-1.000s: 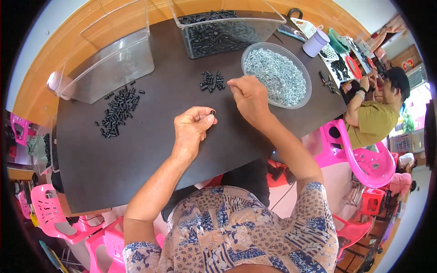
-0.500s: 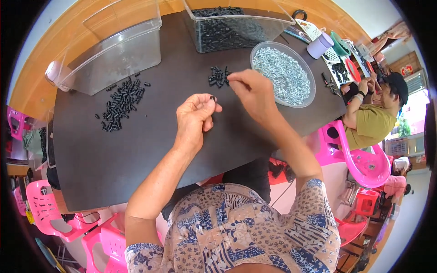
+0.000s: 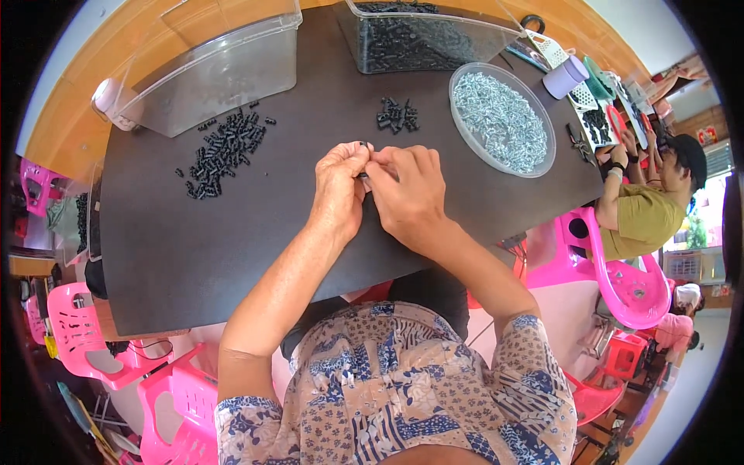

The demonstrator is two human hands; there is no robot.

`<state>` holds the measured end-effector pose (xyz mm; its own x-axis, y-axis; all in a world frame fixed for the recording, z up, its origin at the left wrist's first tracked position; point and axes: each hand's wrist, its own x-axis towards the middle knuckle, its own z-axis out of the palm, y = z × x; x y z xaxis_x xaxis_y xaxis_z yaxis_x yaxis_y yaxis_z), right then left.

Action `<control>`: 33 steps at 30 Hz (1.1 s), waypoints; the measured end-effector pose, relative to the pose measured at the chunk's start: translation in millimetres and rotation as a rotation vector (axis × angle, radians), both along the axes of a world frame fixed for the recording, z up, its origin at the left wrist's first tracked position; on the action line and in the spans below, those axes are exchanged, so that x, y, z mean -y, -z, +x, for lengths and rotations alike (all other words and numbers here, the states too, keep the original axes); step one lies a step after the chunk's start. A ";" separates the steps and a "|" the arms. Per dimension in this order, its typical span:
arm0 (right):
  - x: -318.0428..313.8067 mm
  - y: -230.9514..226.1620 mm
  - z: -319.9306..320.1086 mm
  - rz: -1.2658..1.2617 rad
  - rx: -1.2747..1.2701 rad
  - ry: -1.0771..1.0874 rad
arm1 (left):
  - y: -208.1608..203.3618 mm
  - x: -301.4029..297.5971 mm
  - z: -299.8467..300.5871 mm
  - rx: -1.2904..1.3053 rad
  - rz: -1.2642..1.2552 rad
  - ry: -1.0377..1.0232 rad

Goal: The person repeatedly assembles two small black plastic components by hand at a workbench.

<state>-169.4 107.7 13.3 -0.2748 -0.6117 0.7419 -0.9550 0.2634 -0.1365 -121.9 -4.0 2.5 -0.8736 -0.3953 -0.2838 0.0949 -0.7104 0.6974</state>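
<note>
My left hand [image 3: 339,184] is closed, pinching a small black plastic piece [image 3: 363,144] whose end shows above the fingertips. Pressed up against those fingers, my right hand [image 3: 408,190] is also closed, thumb and forefinger together. Whatever it grips is hidden between the two hands. Just beyond them lies a small pile of black plastic pieces [image 3: 397,115]. A larger heap of similar black pieces [image 3: 226,151] is spread out to the left. On the right stands a round clear bowl [image 3: 552,145] filled with silvery screws [image 3: 500,116].
Two clear plastic bins stand along the far side: the left bin [image 3: 225,74] looks bare inside, while the right bin [image 3: 415,46] holds many black pieces. A lilac cup [image 3: 566,77] and pliers [image 3: 580,143] sit past the bowl. A person [image 3: 655,205] works at the right.
My right hand has come away from the small pile, moving left and nearer to me, and now meets the left hand. The view has shifted slightly. The left hand keeps its pinch.
</note>
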 end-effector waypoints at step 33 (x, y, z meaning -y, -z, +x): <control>-24.8 1.8 0.3 -0.166 0.263 0.029 | -15.2 -8.7 8.0 -0.070 -0.198 0.076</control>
